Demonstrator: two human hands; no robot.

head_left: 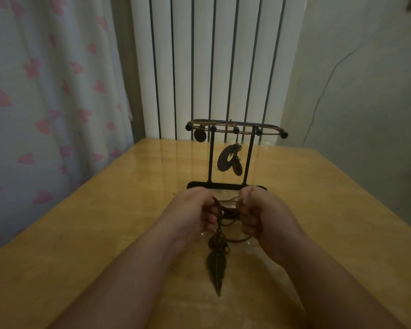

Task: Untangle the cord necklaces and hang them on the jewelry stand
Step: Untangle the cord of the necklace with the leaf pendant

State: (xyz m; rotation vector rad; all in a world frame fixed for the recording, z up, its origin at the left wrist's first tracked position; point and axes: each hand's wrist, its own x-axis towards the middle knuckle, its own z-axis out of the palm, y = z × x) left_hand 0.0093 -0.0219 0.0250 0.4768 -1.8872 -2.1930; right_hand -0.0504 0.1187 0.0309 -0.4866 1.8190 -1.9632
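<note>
A black metal jewelry stand point(233, 184) stands on the wooden table point(105, 222), straight ahead of me. Brown cords lie across its top pegs, with a round pendant point(199, 136) at the left and a ring-shaped pendant with an oval one point(229, 160) hanging in the middle. Just in front of the stand's base, my left hand point(195, 207) and my right hand point(259, 210) each grip strands of a brown cord necklace point(226, 201) stretched between them. Its feather pendant point(217, 267) dangles below my hands, above the table.
A white ribbed radiator point(211, 67) rises behind the table's far edge. A white curtain with pink hearts point(52, 91) hangs at the left. A plain wall with a thin cable point(328, 84) is at the right. The table's edges run off left and right.
</note>
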